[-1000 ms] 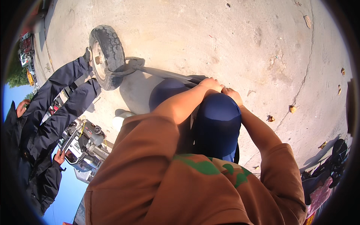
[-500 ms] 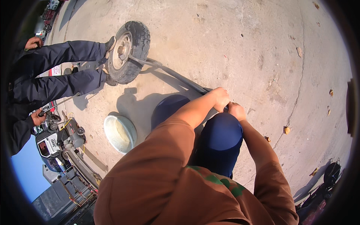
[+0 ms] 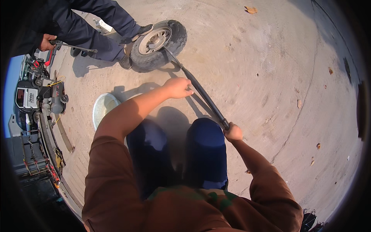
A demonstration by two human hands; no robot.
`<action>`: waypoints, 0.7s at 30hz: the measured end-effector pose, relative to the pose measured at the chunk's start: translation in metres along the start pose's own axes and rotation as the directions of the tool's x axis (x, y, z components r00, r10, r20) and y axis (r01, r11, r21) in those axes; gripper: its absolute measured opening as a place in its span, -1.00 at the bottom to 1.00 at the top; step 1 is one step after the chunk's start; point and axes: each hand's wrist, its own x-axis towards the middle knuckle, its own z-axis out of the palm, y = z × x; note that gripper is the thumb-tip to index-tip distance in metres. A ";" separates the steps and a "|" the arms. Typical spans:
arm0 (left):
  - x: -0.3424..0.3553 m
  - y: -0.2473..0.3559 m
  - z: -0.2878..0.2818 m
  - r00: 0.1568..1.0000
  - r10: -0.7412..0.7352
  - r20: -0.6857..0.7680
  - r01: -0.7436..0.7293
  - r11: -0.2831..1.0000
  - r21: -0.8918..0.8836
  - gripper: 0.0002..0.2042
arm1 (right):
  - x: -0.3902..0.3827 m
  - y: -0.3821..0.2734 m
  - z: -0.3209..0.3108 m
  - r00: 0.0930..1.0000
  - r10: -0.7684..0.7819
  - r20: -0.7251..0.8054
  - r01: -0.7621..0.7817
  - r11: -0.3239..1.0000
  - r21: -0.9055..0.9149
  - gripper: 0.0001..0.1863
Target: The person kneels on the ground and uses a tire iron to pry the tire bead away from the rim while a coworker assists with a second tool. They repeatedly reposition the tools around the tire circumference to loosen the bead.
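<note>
My right hand is closed round the lower end of a long black metal bar, whose bent upper end reaches the rim of a tire lying on the ground. My left hand is off the bar, just to its left, with fingers slightly curled and apart and nothing in them. Across from me, a person in dark trousers has shoes against the tire's edge and a hand holding a thin metal tool.
A pale plastic basin sits at my left, partly behind my arm. Farther left are a compressor with a yellow hose, a white-and-black vehicle-like item and piled equipment. Cracked concrete ground has scattered dry leaves.
My left hand has let go of the bar and moved up and left, while my right hand still grips it, now lower and farther from my left. The view has turned toward the tire.
</note>
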 end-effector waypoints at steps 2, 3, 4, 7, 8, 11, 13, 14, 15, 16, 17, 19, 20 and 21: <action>-0.035 -0.048 -0.024 0.975 -0.207 -0.085 0.190 0.965 -0.180 -0.55 | 0.000 0.001 0.000 1.000 -0.001 0.002 0.001 1.000 0.002 -0.74; -0.050 -0.067 -0.029 0.948 -0.288 -0.137 0.248 0.936 -0.252 -0.53 | 0.001 0.002 0.000 1.000 0.012 0.009 -0.012 1.000 -0.011 -0.74; -0.062 -0.084 -0.030 0.925 -0.368 -0.098 0.307 0.873 -0.379 -0.52 | 0.001 0.003 0.001 1.000 0.017 0.019 -0.017 1.000 -0.010 -0.72; -0.082 -0.118 -0.022 0.840 -0.540 0.053 0.455 0.648 -0.610 -0.45 | 0.004 0.006 0.003 1.000 -0.007 0.018 0.008 1.000 -0.011 -0.71; -0.079 -0.125 -0.017 0.817 -0.571 0.087 0.485 0.596 -0.640 -0.42 | 0.006 0.007 0.004 1.000 -0.022 0.016 0.022 1.000 0.014 -0.71; -0.056 -0.139 0.000 0.776 -0.615 0.140 0.473 0.421 -0.774 -0.28 | 0.006 0.008 0.003 0.998 0.013 0.053 -0.014 1.000 0.015 -0.68; -0.035 -0.148 0.012 0.742 -0.654 0.146 0.422 0.287 -0.860 -0.17 | 0.006 0.006 0.000 0.993 0.078 0.089 -0.081 0.996 0.026 -0.62; -0.023 -0.153 0.018 0.715 -0.684 0.145 0.392 0.220 -0.893 -0.13 | 0.006 0.005 -0.003 0.988 0.087 0.129 -0.090 0.996 0.021 -0.57; -0.012 -0.160 0.023 0.689 -0.709 0.152 0.360 0.152 -0.921 -0.08 | 0.008 0.005 -0.005 0.981 0.097 0.167 -0.106 0.993 0.048 -0.59; 0.000 -0.169 0.027 0.670 -0.722 0.172 0.337 0.089 -0.937 0.04 | 0.009 0.006 -0.008 0.977 0.068 0.200 -0.084 0.994 0.069 -0.64; 0.012 -0.179 0.030 0.646 -0.740 0.188 0.276 -0.003 -0.961 0.07 | 0.014 0.007 -0.012 0.963 0.087 0.254 -0.102 0.994 0.047 -0.69; 0.034 -0.196 0.041 0.591 -0.771 0.238 0.137 -0.194 -0.971 0.14 | 0.024 0.010 -0.018 0.913 0.148 0.381 -0.203 0.973 0.109 -0.76; 0.043 -0.206 0.046 0.580 -0.773 0.256 0.033 -0.291 -0.956 0.18 | 0.031 0.010 -0.018 0.866 0.181 0.465 -0.273 0.952 0.137 -0.79; 0.052 -0.216 0.050 0.598 -0.769 0.226 -0.057 -0.322 -0.945 0.22 | 0.037 0.008 -0.019 0.886 0.092 0.455 -0.197 0.962 0.190 -0.81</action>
